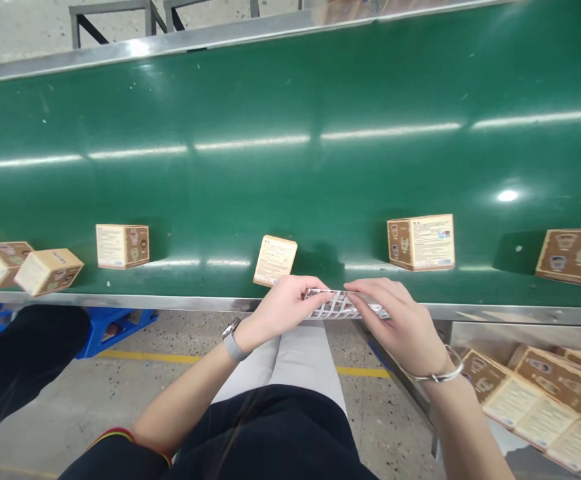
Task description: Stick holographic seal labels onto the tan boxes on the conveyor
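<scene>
Between my hands, at the near edge of the green belt, is a shiny packet [337,305] with a red, white and grey check pattern. My left hand [297,300] pinches its left end between thumb and fingers. At its right end, my right hand [395,317] grips it the same way, thumb below and fingers over the top. Just behind my left hand stands a small cream printed box [275,260], its lower corner hidden by that hand. Farther right on the belt sits a brown and cream box [431,242].
Similar boxes lie along the near side of the green belt [270,187]: one box [121,246] to the left, a tilted box [50,271] beyond it, another [574,256] far right. A metal tray [520,331] at lower right holds several boxes. Another person's dark-clothed leg [35,360] is at left.
</scene>
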A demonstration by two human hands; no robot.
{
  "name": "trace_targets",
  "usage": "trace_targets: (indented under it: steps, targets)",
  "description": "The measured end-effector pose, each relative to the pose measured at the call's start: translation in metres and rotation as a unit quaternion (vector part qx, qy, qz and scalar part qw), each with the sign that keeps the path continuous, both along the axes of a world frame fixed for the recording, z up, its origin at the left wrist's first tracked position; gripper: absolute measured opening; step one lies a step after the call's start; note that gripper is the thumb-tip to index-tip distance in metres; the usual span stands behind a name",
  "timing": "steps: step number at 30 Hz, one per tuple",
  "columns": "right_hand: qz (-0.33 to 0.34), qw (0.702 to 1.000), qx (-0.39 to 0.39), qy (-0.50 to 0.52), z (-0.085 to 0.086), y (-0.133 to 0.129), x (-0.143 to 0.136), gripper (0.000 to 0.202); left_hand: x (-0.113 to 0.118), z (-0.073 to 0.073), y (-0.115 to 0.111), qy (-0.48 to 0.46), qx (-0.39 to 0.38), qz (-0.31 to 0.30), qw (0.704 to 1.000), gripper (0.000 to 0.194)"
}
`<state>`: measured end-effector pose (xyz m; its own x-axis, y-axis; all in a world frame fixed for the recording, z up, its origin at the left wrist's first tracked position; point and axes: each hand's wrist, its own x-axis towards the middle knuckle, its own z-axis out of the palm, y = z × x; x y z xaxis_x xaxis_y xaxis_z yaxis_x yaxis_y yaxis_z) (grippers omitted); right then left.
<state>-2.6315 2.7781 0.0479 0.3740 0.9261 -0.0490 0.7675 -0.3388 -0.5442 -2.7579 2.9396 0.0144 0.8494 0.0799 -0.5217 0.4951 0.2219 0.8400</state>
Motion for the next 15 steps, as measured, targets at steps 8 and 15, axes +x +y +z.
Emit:
trace_targets:
  steps: [8,15]
  targets:
    - [-0.003,0.997,0.04,-0.059,-0.009,0.006,-0.021,0.013,-0.01,-0.003,-0.005,0.02,0.035,0.026,0.999,0.024]
    - [-0.262,0.935,0.065,0.23,-0.033,0.011,-0.033,0.012,-0.038,-0.009,0.009,0.006,0.1,-0.001,0.995,0.017]
